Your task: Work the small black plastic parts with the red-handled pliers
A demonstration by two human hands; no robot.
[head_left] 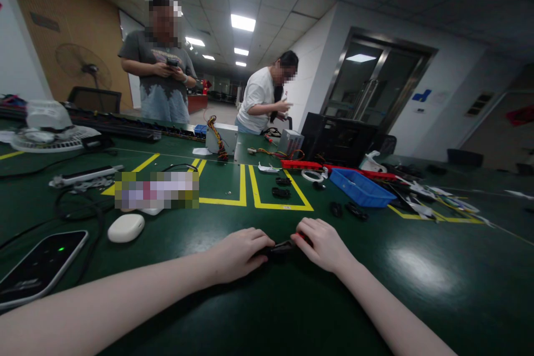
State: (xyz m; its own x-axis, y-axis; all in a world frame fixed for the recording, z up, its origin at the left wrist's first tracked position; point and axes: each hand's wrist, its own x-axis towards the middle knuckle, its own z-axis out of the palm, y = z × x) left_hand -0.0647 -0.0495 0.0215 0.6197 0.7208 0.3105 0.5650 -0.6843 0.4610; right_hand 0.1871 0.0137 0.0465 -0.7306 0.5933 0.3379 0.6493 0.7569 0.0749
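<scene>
Both of my hands meet low over the green table, close to its near side. My right hand [320, 242] is closed round the red grip of a small dark tool [283, 247] that looks like pliers, its grey end pointing left. My left hand [242, 253] has its fingers and thumb pinched at the other end of it, on something dark that is mostly hidden. Beyond my hands lie several small black coiled cables, one bundle [281, 193] within a yellow-taped box and another [356, 211] to the right.
A blue tray [361, 187] stands right of centre, near a red power strip [302, 164]. On the left are a white rounded case [126, 228], a black device [39, 267] with a green light, and loose cables. Power supply units [222, 139] stand farther back. Two people are across the table.
</scene>
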